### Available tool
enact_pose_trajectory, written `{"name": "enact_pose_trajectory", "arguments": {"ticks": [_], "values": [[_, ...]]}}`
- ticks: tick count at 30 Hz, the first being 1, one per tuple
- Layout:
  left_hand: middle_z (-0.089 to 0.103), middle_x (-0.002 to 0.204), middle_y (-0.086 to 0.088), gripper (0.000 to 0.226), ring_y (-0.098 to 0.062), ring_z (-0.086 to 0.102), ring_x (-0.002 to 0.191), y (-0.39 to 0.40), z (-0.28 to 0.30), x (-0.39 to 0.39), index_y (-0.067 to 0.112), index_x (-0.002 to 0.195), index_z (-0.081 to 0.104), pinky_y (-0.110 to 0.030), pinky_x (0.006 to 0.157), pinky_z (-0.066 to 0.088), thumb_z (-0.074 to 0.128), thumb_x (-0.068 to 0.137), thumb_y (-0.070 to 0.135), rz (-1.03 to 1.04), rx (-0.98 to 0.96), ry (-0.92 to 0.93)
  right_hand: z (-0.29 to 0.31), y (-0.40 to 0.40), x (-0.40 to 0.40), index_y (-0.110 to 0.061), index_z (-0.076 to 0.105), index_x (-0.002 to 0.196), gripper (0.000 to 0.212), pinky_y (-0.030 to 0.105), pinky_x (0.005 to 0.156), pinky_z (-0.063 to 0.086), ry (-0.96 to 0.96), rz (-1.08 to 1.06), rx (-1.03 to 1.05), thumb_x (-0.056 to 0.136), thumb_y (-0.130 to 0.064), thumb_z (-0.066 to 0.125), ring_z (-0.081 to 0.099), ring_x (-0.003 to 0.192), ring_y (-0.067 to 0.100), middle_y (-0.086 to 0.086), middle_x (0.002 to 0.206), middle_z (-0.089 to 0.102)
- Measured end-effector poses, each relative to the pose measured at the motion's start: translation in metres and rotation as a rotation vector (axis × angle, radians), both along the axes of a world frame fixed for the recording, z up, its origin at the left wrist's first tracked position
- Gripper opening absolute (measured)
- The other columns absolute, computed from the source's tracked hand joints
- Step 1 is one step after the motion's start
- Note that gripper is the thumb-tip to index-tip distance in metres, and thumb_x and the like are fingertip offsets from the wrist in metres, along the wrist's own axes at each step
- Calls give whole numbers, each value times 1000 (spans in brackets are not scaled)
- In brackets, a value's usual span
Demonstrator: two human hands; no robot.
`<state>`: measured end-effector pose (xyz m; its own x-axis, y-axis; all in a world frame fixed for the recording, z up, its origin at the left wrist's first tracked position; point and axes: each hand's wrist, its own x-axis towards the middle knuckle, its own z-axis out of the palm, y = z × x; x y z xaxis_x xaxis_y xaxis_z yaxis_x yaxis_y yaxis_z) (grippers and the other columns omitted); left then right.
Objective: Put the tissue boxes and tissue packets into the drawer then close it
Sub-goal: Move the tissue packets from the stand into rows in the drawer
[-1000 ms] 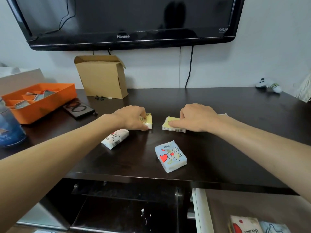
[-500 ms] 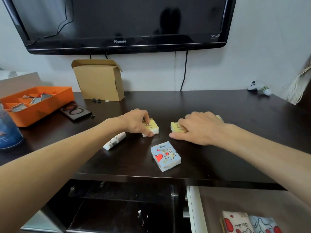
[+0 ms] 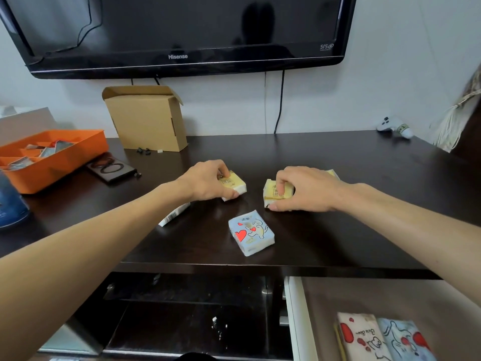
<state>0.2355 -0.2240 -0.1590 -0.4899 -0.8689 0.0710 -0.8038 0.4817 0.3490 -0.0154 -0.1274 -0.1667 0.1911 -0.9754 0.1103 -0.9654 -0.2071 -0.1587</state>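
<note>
Two small yellow plastic-wrapped tissue packets sit mid-table on the dark brown wooden tabletop [image 3: 338,230], each under a hand. On the left, the left-hand yellow packet [image 3: 234,184] is pinched by the left hand [image 3: 205,183], thumb at its near edge and fingertips curled over its far edge. To the right, the right-hand yellow packet [image 3: 276,192] is gripped by the right hand [image 3: 307,190], thumb pressed at the near corner, fingers bent over the top; its left end tilts up off the table. Another yellow edge [image 3: 333,173] peeks out beyond that hand; what it is cannot be told.

Nearer, between the forearms, lies a pale blue tissue packet with red hearts and a cartoon cat [image 3: 251,233], flat and untouched. A white tissue packet [image 3: 173,216] shows partly from under the left forearm.

Below the table's near edge at the right, the open wooden drawer [image 3: 377,295] holds a white red-patterned packet [image 3: 360,337] beside a blue cartoon packet [image 3: 406,340].

Far left stand an orange plastic tray [image 3: 86,149], a black flat case [image 3: 114,169] and an open cardboard box [image 3: 148,118]. A black flat-screen television [image 3: 182,29] hangs above; a white game controller [image 3: 394,126] rests far right.
</note>
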Motion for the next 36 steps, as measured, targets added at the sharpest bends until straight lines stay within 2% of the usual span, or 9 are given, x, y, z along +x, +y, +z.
{"name": "enact_pose_trajectory", "arguments": {"ticks": [2,6,12,15,20,25,30,34,36], "values": [[63,121,-4,53,-21,59,105,7,7,-1,23,113,61,-39,92,50,82,72,50,5,-17,93,3,10,-6,-38,52,91,46,31,65,35,-71,-32,-51,75,-80,62,55,94,14,-22,98,54],[66,112,-2,50,-18,62,98,40,25,-8,24,107,61,-35,85,52,83,70,49,-56,-20,222,19,52,-17,-42,52,100,48,42,77,52,-224,-74,-90,73,-81,60,61,92,15,-13,109,65],[67,96,16,52,-4,65,86,137,24,-21,38,96,61,-28,72,54,76,57,68,-247,16,277,17,153,-38,-39,58,104,49,47,81,56,-333,-121,-104,76,-80,61,66,93,13,-19,103,69],[67,95,17,55,0,62,88,189,11,-32,41,95,61,-28,73,52,74,53,72,-312,46,264,6,208,-46,-42,58,105,45,45,79,56,-330,-138,-41,78,-79,61,66,92,8,-18,102,70],[56,101,27,55,1,52,100,270,-18,-52,47,102,51,-27,80,49,65,57,76,-478,-22,150,-15,284,-50,-49,53,110,43,32,84,52,-264,-147,72,76,-74,65,58,104,-2,-29,113,60],[45,117,23,59,-1,41,109,322,-52,-69,42,118,45,-22,87,44,49,69,75,-617,-126,-31,-37,342,-53,-40,49,147,71,20,106,37,-39,-116,100,85,-70,62,47,131,-1,-22,143,49],[47,123,18,57,-7,42,116,336,-74,-70,35,121,50,-25,92,45,57,75,68,-627,-117,-114,-54,356,-45,-35,39,157,72,21,117,23,21,-52,200,93,-62,58,35,144,7,-13,157,39],[53,116,14,58,-12,46,113,338,-78,-74,32,115,56,-30,88,49,51,72,70,-620,-134,-193,-53,351,-41,-32,40,156,70,27,117,24,70,-19,210,95,-65,49,37,142,11,-10,155,43],[57,112,12,56,-14,52,107,340,-79,-75,29,109,61,-31,82,52,57,69,68,-622,-145,-221,-53,349,-38,-34,41,153,70,30,117,27,86,-6,216,93,-69,46,40,139,11,-13,151,45]]}}
